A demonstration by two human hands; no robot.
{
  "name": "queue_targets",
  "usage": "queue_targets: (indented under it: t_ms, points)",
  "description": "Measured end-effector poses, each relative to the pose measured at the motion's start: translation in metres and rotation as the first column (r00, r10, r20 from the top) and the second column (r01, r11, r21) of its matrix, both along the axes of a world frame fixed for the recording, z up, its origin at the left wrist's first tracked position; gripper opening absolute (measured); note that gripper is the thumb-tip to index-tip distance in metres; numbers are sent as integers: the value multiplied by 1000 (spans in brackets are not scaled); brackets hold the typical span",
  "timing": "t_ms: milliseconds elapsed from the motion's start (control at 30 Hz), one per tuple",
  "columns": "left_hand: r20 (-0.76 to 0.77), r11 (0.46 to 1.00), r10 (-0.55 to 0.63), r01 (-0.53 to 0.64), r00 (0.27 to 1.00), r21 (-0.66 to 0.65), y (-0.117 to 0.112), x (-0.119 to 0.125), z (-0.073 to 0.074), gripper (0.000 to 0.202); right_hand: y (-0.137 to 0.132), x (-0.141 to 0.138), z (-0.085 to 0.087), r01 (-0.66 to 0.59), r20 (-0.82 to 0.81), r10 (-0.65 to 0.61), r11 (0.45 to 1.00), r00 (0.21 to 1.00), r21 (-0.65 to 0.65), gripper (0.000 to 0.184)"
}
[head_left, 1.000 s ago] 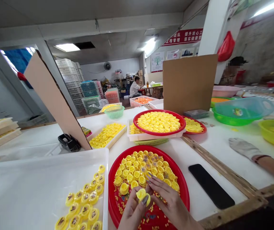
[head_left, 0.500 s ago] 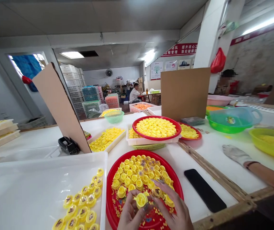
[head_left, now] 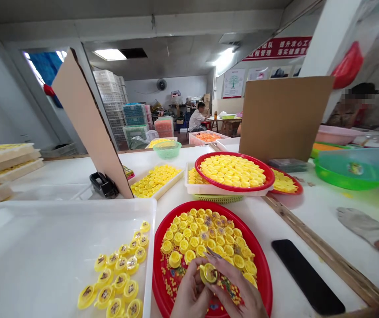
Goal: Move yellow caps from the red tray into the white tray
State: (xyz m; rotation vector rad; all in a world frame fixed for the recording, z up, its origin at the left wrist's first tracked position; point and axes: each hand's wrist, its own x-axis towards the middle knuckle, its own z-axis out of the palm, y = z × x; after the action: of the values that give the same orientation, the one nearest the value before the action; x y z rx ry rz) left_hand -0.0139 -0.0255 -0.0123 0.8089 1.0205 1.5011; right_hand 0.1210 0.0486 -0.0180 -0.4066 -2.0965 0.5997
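Both my hands meet at the bottom edge over a red round tray [head_left: 262, 269] filled with yellow plastic caps [head_left: 205, 234]. My left hand [head_left: 189, 296] and my right hand [head_left: 238, 291] pinch one yellow cap [head_left: 208, 273] between their fingertips, its hollow side facing me. Small yellow and orange bits lie on the tray floor under my hands. To the left, a white rectangular tray [head_left: 43, 247] holds rows of finished yellow caps [head_left: 119, 274] with dark picture inserts, near its right wall.
A black phone [head_left: 306, 276] lies right of the red tray. A co-worker's gloved hand [head_left: 363, 225] rests at the right. Further back stand more trays of yellow caps [head_left: 232, 170], cardboard screens [head_left: 285, 117], a green basin [head_left: 354, 170] and a black tape dispenser [head_left: 103, 184].
The cap in my fingers has been turned so its open side faces up. My right hand came back from the tray's caps to the held cap. The camera shifted a little.
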Motion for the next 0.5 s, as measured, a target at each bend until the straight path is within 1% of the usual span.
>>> queue_targets:
  t_ms: [67,167,200,267,333,500]
  points:
    - [39,1000,-1,1,999,4,-3,2,2,45,1,-1,-3,-37,10,37,998,999,-59,62]
    - [97,1000,-2,1,995,15,-7,5,6,55,1,-1,-2,-73,23,76,990,997,-124,65]
    - [104,1000,6,-8,995,17,-8,6,7,53,1,-1,0,-82,25,87,987,996,-140,65]
    - [84,999,46,-47,995,20,-6,8,8,43,1,0,2,-104,25,110,982,994,-158,66]
    - [29,996,90,-90,996,14,-3,10,7,37,1,1,4,-121,31,127,981,991,-151,68]
    - [-101,990,140,-141,985,-5,2,11,-1,43,8,4,10,-137,96,140,990,986,-37,77]
